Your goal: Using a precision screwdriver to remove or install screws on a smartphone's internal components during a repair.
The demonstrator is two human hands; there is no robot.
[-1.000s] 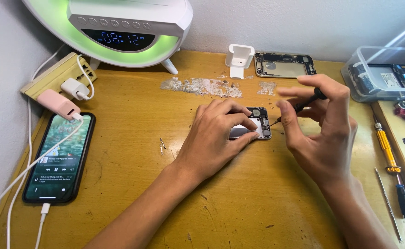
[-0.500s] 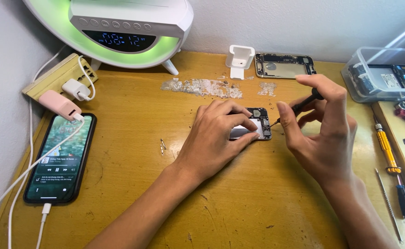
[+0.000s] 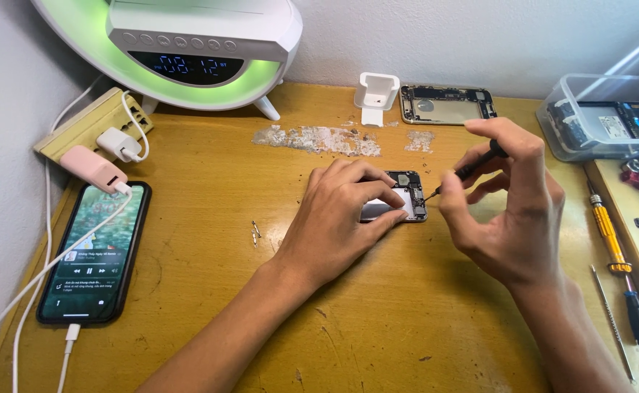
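Worn wooden desk (image 3: 210, 320) against a white wall, scraped patch of finish near the back edge. Lamp with a clock face (image 3: 188, 44) glows green at the top left.

Left hand (image 3: 341, 218) lies flat over an opened phone (image 3: 399, 200) at mid-desk, fingers pressed down on its body, pinning it to the wood. Only the top end of the phone shows past the fingertips; the rest is hidden under the hand.

Right hand (image 3: 512, 211) is closed around a thin black screwdriver (image 3: 465, 173), pinched between thumb and fingers, tip touching the exposed parts at the phone's right edge. Hands sit close together, not touching.

Around them: a second phone (image 3: 90, 251) with a lit screen, on a charging cable at far left; a power strip (image 3: 94, 124) with plugs; an empty phone shell (image 3: 447, 104) near the wall; a clear plastic box (image 3: 610, 116) of parts; a yellow-handled screwdriver (image 3: 609, 236) on the right. A small metal bit (image 3: 256, 233) lies loose on the wood left of the hands.

Risks, as judged: the tip may slip off a tiny screw and scratch the board, since the grip sits high on the shaft. A freed screw could roll away on the bare wood, as no tray sits nearby. Uneven left-hand pressure might let the phone pivot under the tool.
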